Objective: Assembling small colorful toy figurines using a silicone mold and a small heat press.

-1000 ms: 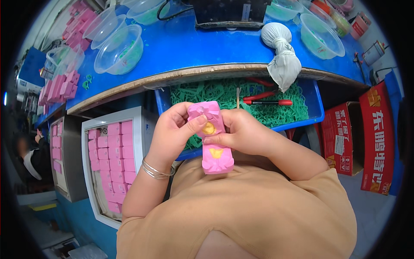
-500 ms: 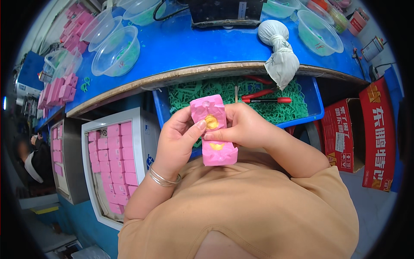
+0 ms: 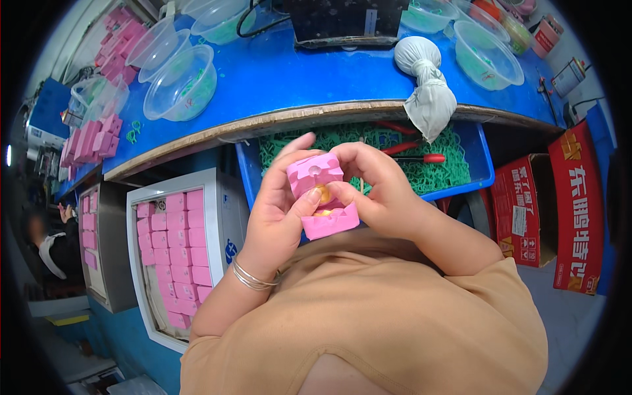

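A pink two-part mould is bent partly open between my hands, its upper half point(image 3: 315, 170) tilted over its lower half point(image 3: 331, 226). Yellow shows in the fold; whether it is lining or a separate piece I cannot make out. My left hand point(image 3: 276, 204) grips the left side, thumb pressed into the fold. From the other side my right hand point(image 3: 382, 181) wraps its fingers behind the upper half, thumb near the yellow part. Below them is a blue tray point(image 3: 488, 164) of tangled green scraps point(image 3: 454, 172), where a red-handled tool point(image 3: 432, 158) lies.
Clear plastic bowls point(image 3: 191, 92) with green bits stand on the blue bench point(image 3: 276, 79). A tied white cloth bag point(image 3: 428, 105) hangs over its front edge. To the left, a grey-white cabinet point(image 3: 135, 224) holds stacked pink blocks point(image 3: 178, 237). A red carton point(image 3: 517, 204) stands at right.
The mould has gone from spread nearly flat to folded partly together, its upper half tipping over. My right hand has shifted up round the upper half, and both thumbs sit closer together.
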Action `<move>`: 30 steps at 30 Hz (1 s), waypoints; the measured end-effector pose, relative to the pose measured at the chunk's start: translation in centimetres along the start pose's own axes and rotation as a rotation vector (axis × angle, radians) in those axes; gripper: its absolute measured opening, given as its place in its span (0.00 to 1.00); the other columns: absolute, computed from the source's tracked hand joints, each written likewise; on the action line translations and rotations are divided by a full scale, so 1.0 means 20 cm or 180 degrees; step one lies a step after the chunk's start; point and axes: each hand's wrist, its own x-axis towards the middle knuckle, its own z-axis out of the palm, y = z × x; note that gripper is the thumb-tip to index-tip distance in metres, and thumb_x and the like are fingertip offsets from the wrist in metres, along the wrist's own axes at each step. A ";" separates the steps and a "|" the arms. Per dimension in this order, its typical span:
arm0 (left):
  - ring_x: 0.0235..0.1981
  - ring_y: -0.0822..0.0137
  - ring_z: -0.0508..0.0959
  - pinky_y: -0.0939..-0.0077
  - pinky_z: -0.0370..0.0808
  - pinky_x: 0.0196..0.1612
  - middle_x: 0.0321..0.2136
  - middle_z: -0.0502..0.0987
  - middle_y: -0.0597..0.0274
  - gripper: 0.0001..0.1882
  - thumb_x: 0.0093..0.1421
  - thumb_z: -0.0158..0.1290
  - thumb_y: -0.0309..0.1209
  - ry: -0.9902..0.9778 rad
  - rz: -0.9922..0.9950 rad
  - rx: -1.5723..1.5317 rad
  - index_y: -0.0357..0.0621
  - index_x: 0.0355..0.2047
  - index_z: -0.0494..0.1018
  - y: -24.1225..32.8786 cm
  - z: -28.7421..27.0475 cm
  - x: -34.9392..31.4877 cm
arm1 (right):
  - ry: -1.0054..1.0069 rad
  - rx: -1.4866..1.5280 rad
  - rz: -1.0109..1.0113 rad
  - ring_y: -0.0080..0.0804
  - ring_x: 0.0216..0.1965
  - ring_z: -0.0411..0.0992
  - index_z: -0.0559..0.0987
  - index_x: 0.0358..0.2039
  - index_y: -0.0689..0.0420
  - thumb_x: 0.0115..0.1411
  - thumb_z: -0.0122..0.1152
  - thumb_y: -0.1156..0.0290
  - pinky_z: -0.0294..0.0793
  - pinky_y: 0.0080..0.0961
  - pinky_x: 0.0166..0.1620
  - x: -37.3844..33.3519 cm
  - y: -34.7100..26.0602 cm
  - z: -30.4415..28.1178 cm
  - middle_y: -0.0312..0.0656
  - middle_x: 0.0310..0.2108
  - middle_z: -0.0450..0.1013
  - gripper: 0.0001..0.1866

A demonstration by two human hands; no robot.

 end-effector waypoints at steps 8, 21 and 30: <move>0.49 0.69 0.69 0.76 0.69 0.50 0.51 0.66 0.55 0.21 0.61 0.40 0.21 0.0227 -0.0234 0.0023 0.38 0.56 0.57 -0.01 -0.02 0.03 | 0.0585 -0.0433 -0.0237 0.29 0.34 0.67 0.71 0.40 0.58 0.53 0.55 0.77 0.68 0.24 0.35 0.01 -0.01 -0.01 0.41 0.33 0.68 0.13; 0.46 0.70 0.69 0.76 0.68 0.49 0.45 0.68 0.58 0.23 0.58 0.52 0.27 -0.0216 0.0112 0.0730 0.41 0.53 0.61 0.01 -0.02 0.00 | 0.0343 -0.0388 -0.0110 0.25 0.26 0.66 0.71 0.35 0.61 0.49 0.65 0.71 0.67 0.21 0.30 -0.02 -0.01 0.02 0.39 0.27 0.67 0.15; 0.45 0.64 0.72 0.71 0.70 0.48 0.43 0.70 0.55 0.24 0.56 0.54 0.35 -0.0452 -0.0025 0.0000 0.39 0.51 0.62 0.03 -0.03 -0.03 | -0.0437 -0.0615 -0.0893 0.36 0.49 0.62 0.72 0.45 0.62 0.46 0.67 0.66 0.62 0.32 0.50 0.02 -0.02 -0.07 0.45 0.48 0.63 0.26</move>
